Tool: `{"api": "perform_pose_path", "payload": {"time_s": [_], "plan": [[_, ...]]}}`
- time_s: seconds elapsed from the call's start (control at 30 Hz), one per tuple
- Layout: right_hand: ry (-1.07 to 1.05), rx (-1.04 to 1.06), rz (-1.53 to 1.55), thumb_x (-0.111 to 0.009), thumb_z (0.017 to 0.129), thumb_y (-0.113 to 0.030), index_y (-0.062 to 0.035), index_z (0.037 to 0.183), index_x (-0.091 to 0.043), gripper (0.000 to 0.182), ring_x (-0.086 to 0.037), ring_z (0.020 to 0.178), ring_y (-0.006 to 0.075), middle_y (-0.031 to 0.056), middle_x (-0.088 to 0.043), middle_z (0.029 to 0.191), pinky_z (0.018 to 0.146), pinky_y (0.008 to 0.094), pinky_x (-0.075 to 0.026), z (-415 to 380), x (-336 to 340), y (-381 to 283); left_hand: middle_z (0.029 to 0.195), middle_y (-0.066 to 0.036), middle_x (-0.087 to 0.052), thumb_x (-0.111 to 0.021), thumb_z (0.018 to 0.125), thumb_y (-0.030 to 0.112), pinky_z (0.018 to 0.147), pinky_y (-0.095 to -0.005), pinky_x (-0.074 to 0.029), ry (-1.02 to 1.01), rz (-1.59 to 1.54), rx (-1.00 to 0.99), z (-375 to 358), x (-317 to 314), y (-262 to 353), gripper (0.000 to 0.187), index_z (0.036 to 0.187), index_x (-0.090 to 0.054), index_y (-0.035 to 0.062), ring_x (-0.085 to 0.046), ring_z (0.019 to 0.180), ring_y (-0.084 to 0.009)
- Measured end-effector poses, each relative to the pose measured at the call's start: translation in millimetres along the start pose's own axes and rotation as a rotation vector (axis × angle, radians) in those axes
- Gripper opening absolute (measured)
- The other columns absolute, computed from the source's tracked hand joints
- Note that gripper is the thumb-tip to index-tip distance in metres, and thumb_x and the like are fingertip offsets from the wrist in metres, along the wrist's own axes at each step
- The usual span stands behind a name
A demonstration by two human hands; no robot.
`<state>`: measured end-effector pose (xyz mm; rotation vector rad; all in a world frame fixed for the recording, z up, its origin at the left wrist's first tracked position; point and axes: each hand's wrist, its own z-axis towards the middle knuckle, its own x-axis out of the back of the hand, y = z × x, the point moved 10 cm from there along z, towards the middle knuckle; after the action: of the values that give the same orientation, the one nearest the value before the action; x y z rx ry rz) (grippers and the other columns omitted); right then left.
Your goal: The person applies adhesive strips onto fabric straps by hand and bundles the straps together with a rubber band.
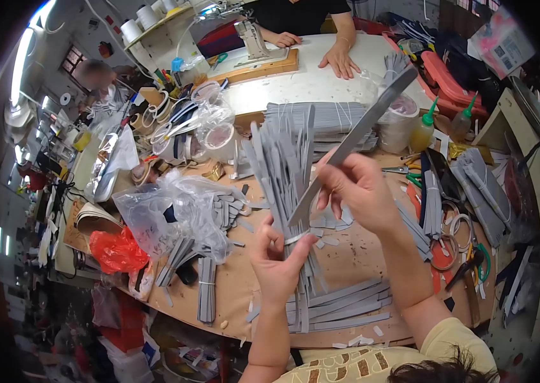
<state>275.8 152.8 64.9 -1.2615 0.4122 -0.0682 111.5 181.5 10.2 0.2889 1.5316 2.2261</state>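
Observation:
My left hand (277, 260) is closed around the lower part of a bundle of grey strips (286, 172), tied with a pale band near my fingers. The strips stand roughly upright and fan out at the top. Between the thumb and fingers of my right hand (358, 191) is a single long grey strip (372, 118) with a rounded end. It slants up to the right, its lower end crossing in front of the bundle. Beneath my hands, more flat grey strips (346, 302) lie on the brown work table (231, 287).
A tied stack of grey strips (340, 118) lies behind the bundle. Left are a clear plastic bag (161, 204) and a red bag (118, 249). Scissors (482, 262) and glue bottles (423, 131) stand or lie right. Across the white table (250, 96), another person rests both hands.

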Motion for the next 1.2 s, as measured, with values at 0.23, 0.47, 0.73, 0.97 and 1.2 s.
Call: {"api": "perform_pose_path", "payload": {"time_s": [0.23,0.47,0.73,0.97,1.2], "plan": [[0.258,0.103,0.062,-0.057,0.094,-0.013,-0.0011,0.089,-0.058,0.013,-0.058,0.052,0.0092,0.007,-0.062,0.073,0.043,0.0166,-0.043,-12.2,40.3,-37.3,0.133,-0.017,-0.042,-0.072,0.075,-0.004,0.062,-0.0235,-0.05,-0.035,-0.264,0.141,30.3,-52.5,28.7,0.029,0.086,-0.047,0.005,-0.057,0.07,-0.0157],[0.299,0.207,-0.107,-0.06,0.09,-0.006,-0.0003,0.094,-0.057,0.007,-0.056,0.053,0.0084,0.0055,-0.062,0.075,0.047,0.0179,-0.044,-12.9,50.7,-48.6,0.132,-0.019,-0.042,-0.073,0.077,0.0,0.058,-0.0213,-0.045,-0.129,-0.186,0.128,38.1,-69.7,22.5,0.024,0.086,-0.05,0.0053,-0.054,0.071,-0.0131],[0.225,0.107,-0.179,-0.062,0.086,0.0,0.0007,0.094,-0.058,0.009,-0.053,0.054,0.0079,0.0036,-0.061,0.076,0.05,0.0186,-0.045,-9.3,41.2,-37.0,0.126,-0.016,-0.044,-0.066,0.08,-0.004,0.068,-0.0312,-0.057,-0.185,0.0,0.098,39.0,-63.5,16.8,0.024,0.082,-0.044,0.0031,-0.066,0.075,-0.028],[0.213,0.123,-0.165,-0.062,0.086,-0.001,0.001,0.094,-0.059,0.009,-0.054,0.057,0.008,0.0037,-0.061,0.076,0.052,0.0181,-0.045,-11.1,35.2,-36.8,0.129,-0.016,-0.044,-0.067,0.078,-0.005,0.066,-0.0288,-0.056,-0.266,0.259,-0.093,38.7,-64.5,14.6,0.027,0.079,-0.042,0.0039,-0.065,0.076,-0.0258],[0.208,0.143,-0.171,-0.062,0.087,-0.003,0.0013,0.093,-0.059,0.008,-0.054,0.058,0.008,0.0044,-0.061,0.076,0.053,0.0187,-0.046,-8.3,38.9,-33.4,0.102,-0.013,-0.061,-0.069,0.077,0.002,0.052,-0.0187,-0.037,-0.144,-0.032,0.06,40.0,-62.2,20.7,0.019,0.081,-0.051,0.0054,-0.05,0.061,-0.01]]}}
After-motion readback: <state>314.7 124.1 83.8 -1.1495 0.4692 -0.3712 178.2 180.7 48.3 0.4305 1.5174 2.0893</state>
